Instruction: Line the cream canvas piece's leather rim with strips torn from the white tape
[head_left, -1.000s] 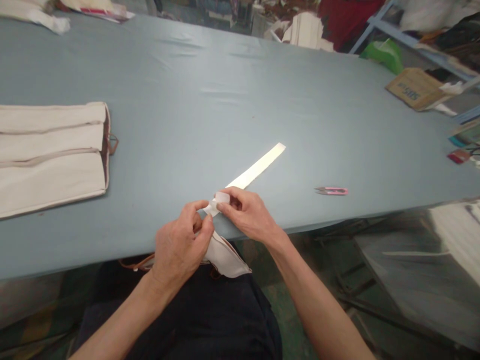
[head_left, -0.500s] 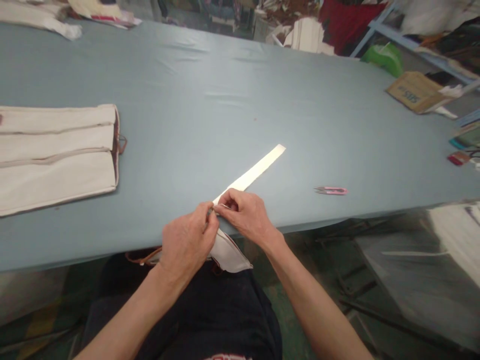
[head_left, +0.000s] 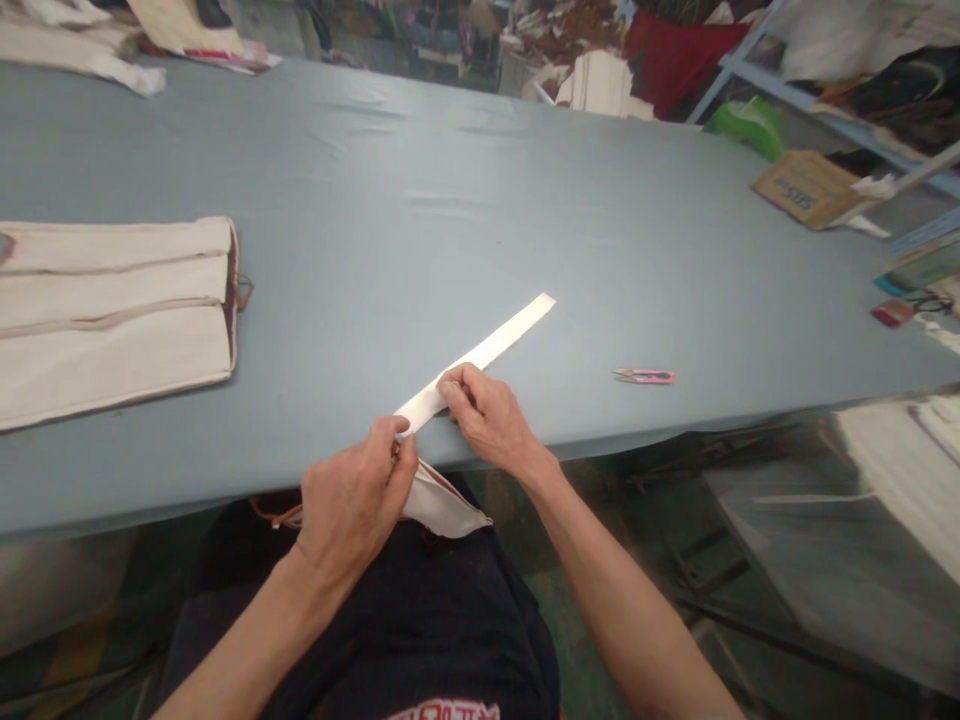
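A long white strip [head_left: 495, 343] lies diagonally on the blue-grey table [head_left: 420, 210], running from the near edge toward the far right. My left hand [head_left: 356, 500] pinches the strip's near end at the table edge. A little further along, my right hand [head_left: 484, 415] presses its fingertips on the strip. A white fabric piece [head_left: 442, 505] with a brown cord hangs from under my left hand over my lap.
Pink thread snips [head_left: 645, 376] lie to the right of my hands. A stack of cream fabric bags [head_left: 112, 315] sits at the left. A cardboard box [head_left: 806, 187], shelving and piled cloth are at the far right and back.
The folded end of the strip has been straightened out. My hands moved apart along it: the left one drew back toward me, the right one slid forward.
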